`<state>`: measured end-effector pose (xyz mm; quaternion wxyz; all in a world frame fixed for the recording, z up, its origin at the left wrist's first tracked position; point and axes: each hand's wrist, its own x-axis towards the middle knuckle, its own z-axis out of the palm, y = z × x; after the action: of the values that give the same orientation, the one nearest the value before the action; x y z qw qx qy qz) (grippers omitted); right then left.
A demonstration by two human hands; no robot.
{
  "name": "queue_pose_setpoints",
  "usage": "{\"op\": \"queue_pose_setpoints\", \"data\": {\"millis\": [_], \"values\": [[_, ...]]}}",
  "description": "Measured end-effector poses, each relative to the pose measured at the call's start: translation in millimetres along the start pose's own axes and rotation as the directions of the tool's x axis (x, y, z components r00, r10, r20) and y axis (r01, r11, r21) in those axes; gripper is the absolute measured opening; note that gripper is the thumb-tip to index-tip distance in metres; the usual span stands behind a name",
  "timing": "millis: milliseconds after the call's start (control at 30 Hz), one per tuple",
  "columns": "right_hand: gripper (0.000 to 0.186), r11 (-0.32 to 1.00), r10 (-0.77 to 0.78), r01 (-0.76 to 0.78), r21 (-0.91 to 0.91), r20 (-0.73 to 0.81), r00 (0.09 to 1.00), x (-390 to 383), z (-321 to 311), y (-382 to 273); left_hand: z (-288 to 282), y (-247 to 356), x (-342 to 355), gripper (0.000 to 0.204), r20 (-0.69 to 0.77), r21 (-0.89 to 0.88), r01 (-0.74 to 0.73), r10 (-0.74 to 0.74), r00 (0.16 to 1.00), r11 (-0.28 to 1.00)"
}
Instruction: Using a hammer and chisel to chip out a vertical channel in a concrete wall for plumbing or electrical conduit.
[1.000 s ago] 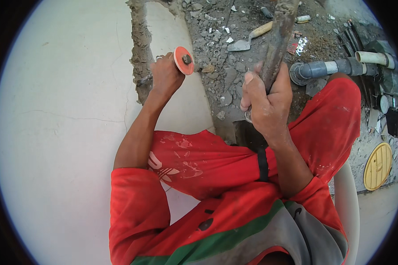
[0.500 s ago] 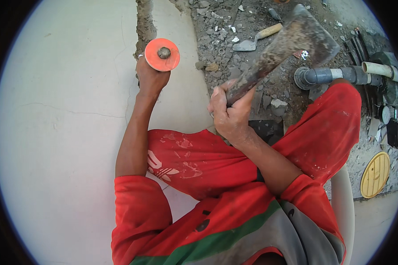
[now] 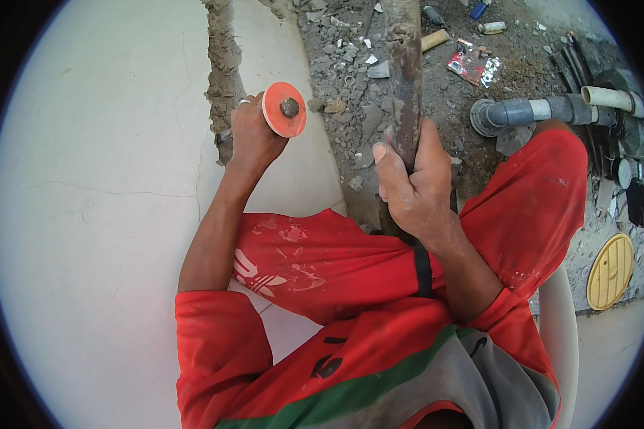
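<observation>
My left hand (image 3: 256, 139) is closed around a chisel with a round orange hand guard (image 3: 277, 120). The chisel's dark struck end (image 3: 289, 107) faces up, and its grey tip shows beside a rough groove (image 3: 224, 64) cut in the pale wall. In my right hand (image 3: 426, 196), a hammer (image 3: 406, 93) is gripped by its dark, dirty handle. The handle points straight up out of the picture, so I cannot make out the head. A gap separates hammer and chisel.
Rubble (image 3: 343, 79) covers the ground, with a trowel's wooden handle (image 3: 434, 39) and a red packet (image 3: 466, 64) on it. Grey pipework (image 3: 519, 116) stands beyond my right knee. A round yellow cover (image 3: 610, 272) and the white seat's edge (image 3: 557, 314) are at right.
The hammer has swung from leaning right to upright, and its head has left clear view. My left hand and the chisel have shifted slightly right and down.
</observation>
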<state>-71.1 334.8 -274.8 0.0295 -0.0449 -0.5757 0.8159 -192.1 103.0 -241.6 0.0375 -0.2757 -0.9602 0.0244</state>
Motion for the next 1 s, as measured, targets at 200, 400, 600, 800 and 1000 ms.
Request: {"op": "queue_pose_setpoints", "data": {"millis": [200, 400, 600, 800, 1000], "values": [[0.023, 0.941, -0.052, 0.127, 0.314, -0.237, 0.970, -9.5, 44.0, 22.1, -7.1, -7.2, 6.5, 0.019, -0.138, -0.191, 0.128, -0.156, 0.978, 0.973], [0.026, 0.982, 0.079, -0.036, -0.187, 0.226, 0.971, -10.2, 34.4, 33.7, -16.6, -15.6, -5.4, 0.020, -0.190, -0.174, 0.163, -0.196, 0.962, 0.971], [0.021, 0.859, 0.069, 0.108, -0.501, 0.322, 0.944, -9.1, 42.6, 55.6, -10.3, -4.8, 0.3, 0.017, -0.192, -0.287, 0.164, -0.224, 0.956, 0.944], [0.023, 0.958, 0.096, -0.035, -0.283, 0.204, 0.974, -9.2, 20.0, 27.4, 14.1, 15.8, -8.1, 0.023, -0.065, -0.295, 0.027, -0.048, 0.997, 0.955], [0.025, 0.979, -0.062, 0.079, -0.188, 0.095, 0.994, -3.3, -3.2, -1.8, 1.0, 21.7, -3.1, 0.021, -0.029, -0.086, -0.002, 0.000, 1.000, 0.996]]}}
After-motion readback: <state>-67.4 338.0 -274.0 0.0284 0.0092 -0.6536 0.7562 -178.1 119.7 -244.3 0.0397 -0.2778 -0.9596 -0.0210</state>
